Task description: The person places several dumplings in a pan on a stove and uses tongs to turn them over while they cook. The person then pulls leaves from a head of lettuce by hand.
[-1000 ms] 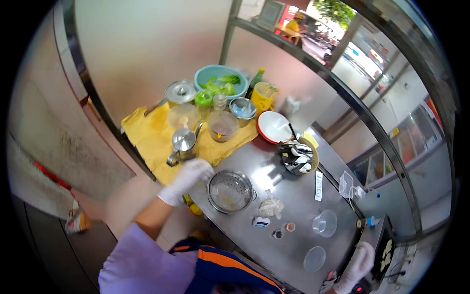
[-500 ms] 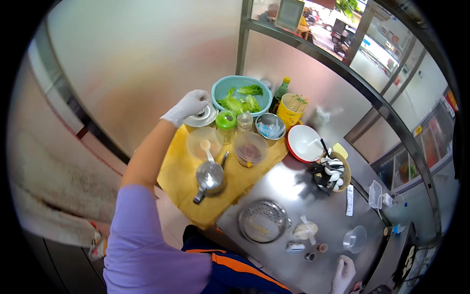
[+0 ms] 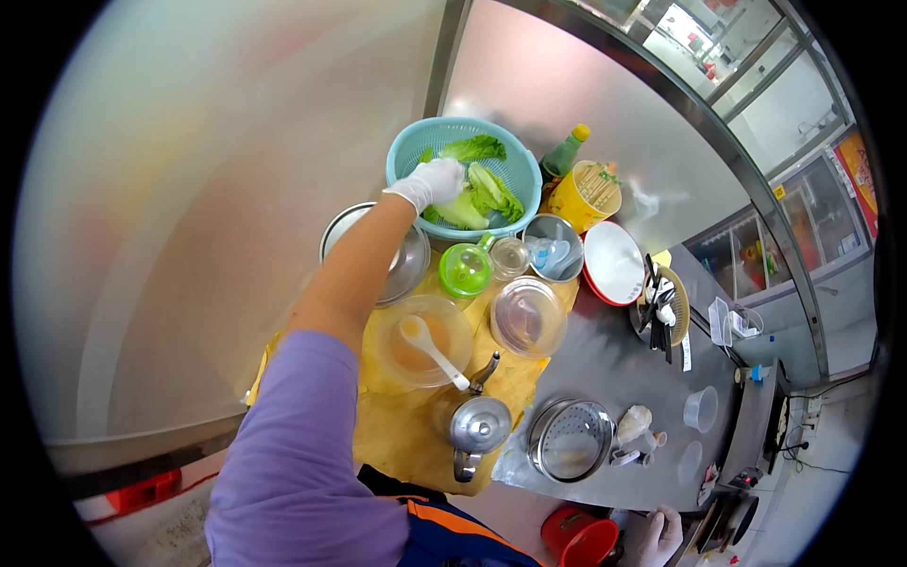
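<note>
My left hand (image 3: 435, 183), in a white glove, reaches into a light blue basket (image 3: 401, 145) of green lettuce (image 3: 495, 189). Its curled fingers are closed at the lettuce leaves, the tips partly hidden. Below the basket stand a green-lidded jar (image 3: 466, 270), a glass jar (image 3: 510, 256) and a metal bowl (image 3: 565, 268) with a pale blue thing in it. Low at the right, my gloved right hand (image 3: 658, 540) hangs near the steel table's front edge, its fingers loosely curled and nothing visible in them. Beneath my left forearm is a round metal lid (image 3: 408, 268), partly covered.
On the yellow board stand a tub with a white spoon (image 3: 430, 345), a lidded plastic tub (image 3: 529, 317) and a metal pot (image 3: 480, 425). A perforated steel pan (image 3: 571, 439), a white bowl (image 3: 614, 265) and a utensil basket (image 3: 678, 307) occupy the steel table. A red bucket (image 3: 579, 539) is below.
My left hand has moved from above the metal lid rightward into the basket, onto the lettuce. The view has shifted and turned, bringing the red bucket into sight. My right hand remains low at the right.
</note>
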The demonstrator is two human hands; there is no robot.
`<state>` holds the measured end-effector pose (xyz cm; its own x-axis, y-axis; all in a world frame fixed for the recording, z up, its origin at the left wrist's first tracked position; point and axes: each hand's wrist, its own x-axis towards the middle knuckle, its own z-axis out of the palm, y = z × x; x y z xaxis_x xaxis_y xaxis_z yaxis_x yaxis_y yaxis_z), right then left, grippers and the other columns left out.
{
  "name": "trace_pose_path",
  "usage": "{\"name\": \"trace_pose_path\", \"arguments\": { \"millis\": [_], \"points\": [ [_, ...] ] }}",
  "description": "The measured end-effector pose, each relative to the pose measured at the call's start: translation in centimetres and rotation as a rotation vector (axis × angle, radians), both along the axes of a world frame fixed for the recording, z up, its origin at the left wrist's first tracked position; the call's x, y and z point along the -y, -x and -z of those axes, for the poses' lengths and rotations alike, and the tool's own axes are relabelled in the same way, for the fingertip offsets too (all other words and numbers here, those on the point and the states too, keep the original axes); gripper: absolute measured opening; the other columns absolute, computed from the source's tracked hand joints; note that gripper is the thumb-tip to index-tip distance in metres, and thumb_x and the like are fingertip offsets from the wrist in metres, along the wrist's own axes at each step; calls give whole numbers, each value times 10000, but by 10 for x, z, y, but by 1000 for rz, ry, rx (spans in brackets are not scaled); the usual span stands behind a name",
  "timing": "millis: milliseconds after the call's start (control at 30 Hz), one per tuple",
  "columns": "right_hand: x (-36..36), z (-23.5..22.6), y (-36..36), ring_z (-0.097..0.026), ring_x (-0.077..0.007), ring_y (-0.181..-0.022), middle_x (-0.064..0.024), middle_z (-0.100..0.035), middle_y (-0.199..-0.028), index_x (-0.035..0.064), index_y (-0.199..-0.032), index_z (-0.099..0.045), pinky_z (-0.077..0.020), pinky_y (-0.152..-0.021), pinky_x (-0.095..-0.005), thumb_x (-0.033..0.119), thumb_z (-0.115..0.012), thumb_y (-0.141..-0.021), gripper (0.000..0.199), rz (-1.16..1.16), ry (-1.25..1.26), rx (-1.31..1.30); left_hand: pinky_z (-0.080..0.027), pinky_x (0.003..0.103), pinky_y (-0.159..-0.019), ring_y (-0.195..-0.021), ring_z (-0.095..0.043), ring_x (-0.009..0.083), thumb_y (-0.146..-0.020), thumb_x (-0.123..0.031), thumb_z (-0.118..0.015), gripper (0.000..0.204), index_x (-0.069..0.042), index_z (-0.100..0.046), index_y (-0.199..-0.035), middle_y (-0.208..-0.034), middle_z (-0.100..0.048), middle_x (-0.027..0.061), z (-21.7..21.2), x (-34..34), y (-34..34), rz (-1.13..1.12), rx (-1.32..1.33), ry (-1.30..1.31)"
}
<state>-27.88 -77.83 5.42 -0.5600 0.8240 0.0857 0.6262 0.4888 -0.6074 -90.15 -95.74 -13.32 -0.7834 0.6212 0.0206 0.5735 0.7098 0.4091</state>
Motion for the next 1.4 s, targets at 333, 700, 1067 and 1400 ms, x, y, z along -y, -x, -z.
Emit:
{"name": "trace_pose_path", "arguments": {
  "millis": [333,700,1067,1400],
  "points": [
    [37,-5,36,-635,-243,-833,-144,-686,-930,-34,-1027,-649,-503,-794,-335,99,-575,-922,184,-87,-42,153,-497,327,-606,-633,-588,178,-935,-172,-502,126,-49,-509,-963,-806,-577,82,-12,13,30,-254,444,-516],
    [12,12,318,-591,-239,-1022,-134,-592,-1175,8,-1166,-568,-455,-880,-314,56,-672,-794,390,-724,89,-317,-488,282,-777,-871,-570,141,-915,-69,-558,72,-45,-574,-982,-940,-594,56,-114,1,-21,120,737,-948],
    [17,58,431,-598,-80,-690,-49,-654,-926,5,-1125,-594,-494,-652,-221,125,-554,-936,227,-718,778,-495,-450,359,-924,-1140,-512,211,-946,-294,-546,422,-67,-492,-1297,-1220,-537,105,-124,23,-75,156,1016,-1246],
    [12,84,433,-656,-196,-882,-127,-639,-1093,-5,-1156,-581,-529,-769,-285,76,-579,-917,252,-690,1069,-747,-567,376,-808,-1046,-615,275,-982,-245,-495,303,-49,-482,-1214,-1157,-588,153,-83,-4,-79,-11,1321,-1518]
  ]
}}
